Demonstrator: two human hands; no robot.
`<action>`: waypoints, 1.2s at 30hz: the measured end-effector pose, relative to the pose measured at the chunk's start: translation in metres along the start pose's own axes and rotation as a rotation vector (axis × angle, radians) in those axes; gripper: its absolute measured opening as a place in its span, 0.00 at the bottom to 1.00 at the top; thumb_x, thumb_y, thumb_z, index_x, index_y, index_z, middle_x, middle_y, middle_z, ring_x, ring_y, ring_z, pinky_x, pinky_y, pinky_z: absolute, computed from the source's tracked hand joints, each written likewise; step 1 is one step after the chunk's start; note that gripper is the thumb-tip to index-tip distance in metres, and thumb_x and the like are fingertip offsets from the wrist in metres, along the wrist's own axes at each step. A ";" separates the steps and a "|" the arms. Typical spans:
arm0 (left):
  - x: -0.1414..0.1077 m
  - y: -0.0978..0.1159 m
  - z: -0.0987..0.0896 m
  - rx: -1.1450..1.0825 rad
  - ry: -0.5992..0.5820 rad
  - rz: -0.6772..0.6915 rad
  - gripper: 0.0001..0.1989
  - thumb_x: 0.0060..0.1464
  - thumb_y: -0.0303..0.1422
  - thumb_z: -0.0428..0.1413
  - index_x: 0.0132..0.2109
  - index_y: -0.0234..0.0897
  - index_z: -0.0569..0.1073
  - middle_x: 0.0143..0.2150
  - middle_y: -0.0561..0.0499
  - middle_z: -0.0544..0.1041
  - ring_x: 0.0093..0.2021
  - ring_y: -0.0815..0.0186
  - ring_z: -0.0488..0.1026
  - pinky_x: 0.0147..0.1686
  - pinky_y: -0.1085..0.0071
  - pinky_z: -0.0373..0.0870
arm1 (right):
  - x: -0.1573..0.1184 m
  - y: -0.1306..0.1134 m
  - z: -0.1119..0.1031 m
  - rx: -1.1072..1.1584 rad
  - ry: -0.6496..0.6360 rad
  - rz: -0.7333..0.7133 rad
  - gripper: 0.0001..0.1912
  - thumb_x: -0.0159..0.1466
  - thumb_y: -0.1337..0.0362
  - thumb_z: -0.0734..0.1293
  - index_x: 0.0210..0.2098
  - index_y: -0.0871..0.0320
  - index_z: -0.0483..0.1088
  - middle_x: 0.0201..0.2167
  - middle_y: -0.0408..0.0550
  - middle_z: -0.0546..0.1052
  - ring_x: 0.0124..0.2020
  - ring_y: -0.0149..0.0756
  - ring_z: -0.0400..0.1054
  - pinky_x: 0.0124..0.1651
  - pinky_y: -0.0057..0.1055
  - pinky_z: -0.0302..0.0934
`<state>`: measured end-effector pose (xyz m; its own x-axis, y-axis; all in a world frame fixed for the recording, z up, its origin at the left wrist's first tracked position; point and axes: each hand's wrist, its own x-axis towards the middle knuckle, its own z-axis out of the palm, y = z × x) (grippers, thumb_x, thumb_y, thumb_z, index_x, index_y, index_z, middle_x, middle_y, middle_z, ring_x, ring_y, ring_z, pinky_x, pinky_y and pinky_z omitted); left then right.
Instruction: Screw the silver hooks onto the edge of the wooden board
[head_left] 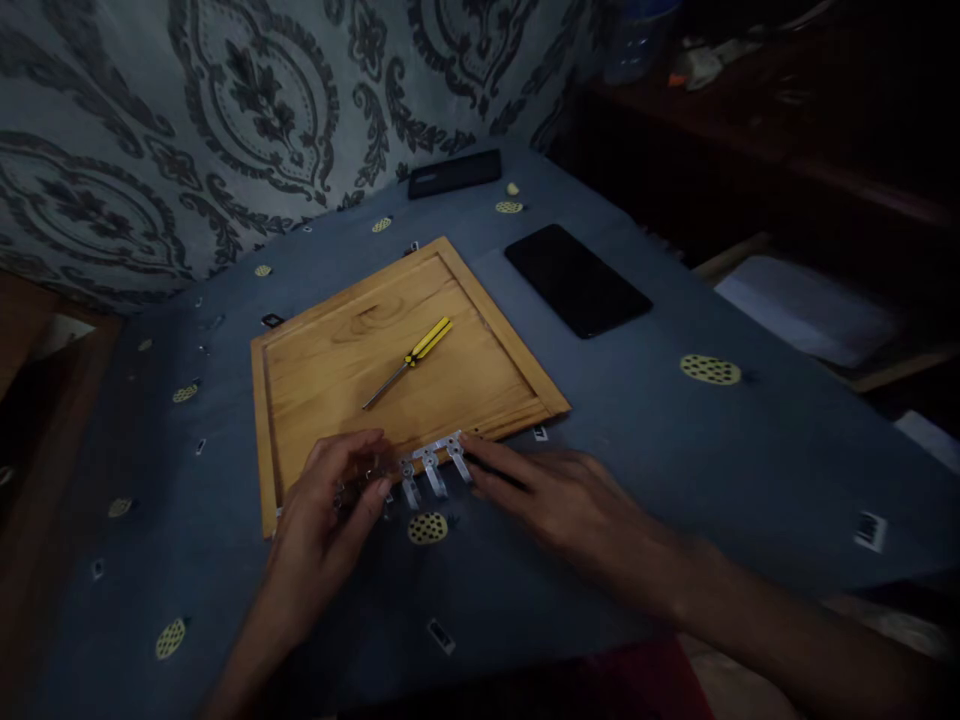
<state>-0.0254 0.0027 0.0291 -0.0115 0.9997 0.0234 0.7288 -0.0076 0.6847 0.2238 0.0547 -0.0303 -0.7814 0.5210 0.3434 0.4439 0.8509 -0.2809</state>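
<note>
A metal hook rack [430, 467] with several hooks lies along the near edge of a framed wooden board [330, 365]. My left hand [330, 500] has its fingers curled round the rack's left part, hiding that end. At the other end, the fingertips of my right hand [559, 495] press on the rack with thumb and fingers close together. A yellow-handled screwdriver [427, 342] rests on the board beyond both hands, its shaft pointing toward me.
A black phone or tablet [577, 280] lies right of the board. Behind the board, a dark phone case [454, 174] lies near the patterned curtain [255, 90]. The blue pineapple-print cloth [675, 470] covers the table. A plastic bottle [637, 40] stands on dark furniture.
</note>
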 end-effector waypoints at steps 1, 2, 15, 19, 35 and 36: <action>0.001 0.000 0.001 -0.001 0.001 0.010 0.13 0.63 0.38 0.56 0.54 0.45 0.72 0.52 0.47 0.77 0.53 0.57 0.76 0.52 0.59 0.75 | 0.000 0.000 0.000 -0.003 0.001 -0.001 0.19 0.66 0.76 0.63 0.56 0.60 0.71 0.62 0.57 0.73 0.37 0.37 0.79 0.35 0.36 0.77; 0.001 0.001 0.001 -0.002 0.000 0.016 0.13 0.63 0.38 0.56 0.54 0.46 0.72 0.52 0.47 0.77 0.54 0.57 0.76 0.52 0.59 0.75 | 0.001 0.000 -0.001 -0.005 0.001 -0.003 0.19 0.66 0.76 0.63 0.55 0.60 0.71 0.62 0.57 0.73 0.36 0.37 0.78 0.35 0.35 0.77; 0.004 0.001 0.003 -0.014 0.009 0.036 0.12 0.63 0.36 0.56 0.53 0.48 0.73 0.51 0.49 0.78 0.54 0.57 0.75 0.51 0.57 0.75 | 0.004 -0.001 -0.003 -0.029 0.003 -0.011 0.17 0.66 0.77 0.61 0.52 0.61 0.72 0.61 0.58 0.74 0.35 0.36 0.78 0.34 0.36 0.77; 0.005 0.002 0.003 -0.004 0.024 0.040 0.11 0.63 0.37 0.56 0.52 0.48 0.74 0.51 0.49 0.78 0.53 0.58 0.76 0.50 0.59 0.76 | 0.004 -0.001 -0.003 -0.012 0.004 -0.018 0.17 0.66 0.77 0.61 0.52 0.63 0.72 0.61 0.58 0.74 0.35 0.37 0.78 0.33 0.36 0.76; 0.003 0.001 -0.005 -0.008 0.017 -0.040 0.11 0.62 0.39 0.57 0.51 0.46 0.75 0.51 0.49 0.78 0.54 0.58 0.76 0.51 0.61 0.74 | 0.006 -0.003 -0.008 0.002 -0.008 -0.009 0.20 0.65 0.79 0.59 0.53 0.63 0.72 0.59 0.59 0.74 0.34 0.36 0.77 0.33 0.36 0.75; 0.002 0.001 -0.006 -0.010 0.018 -0.048 0.12 0.62 0.40 0.57 0.51 0.46 0.75 0.51 0.49 0.79 0.54 0.57 0.76 0.52 0.61 0.74 | 0.005 -0.003 -0.008 0.003 -0.009 -0.011 0.20 0.65 0.79 0.58 0.53 0.64 0.72 0.59 0.59 0.75 0.33 0.36 0.77 0.33 0.36 0.75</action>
<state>-0.0289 0.0050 0.0345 -0.0589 0.9983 0.0030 0.7199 0.0404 0.6929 0.2218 0.0553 -0.0201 -0.7900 0.5112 0.3384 0.4339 0.8562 -0.2804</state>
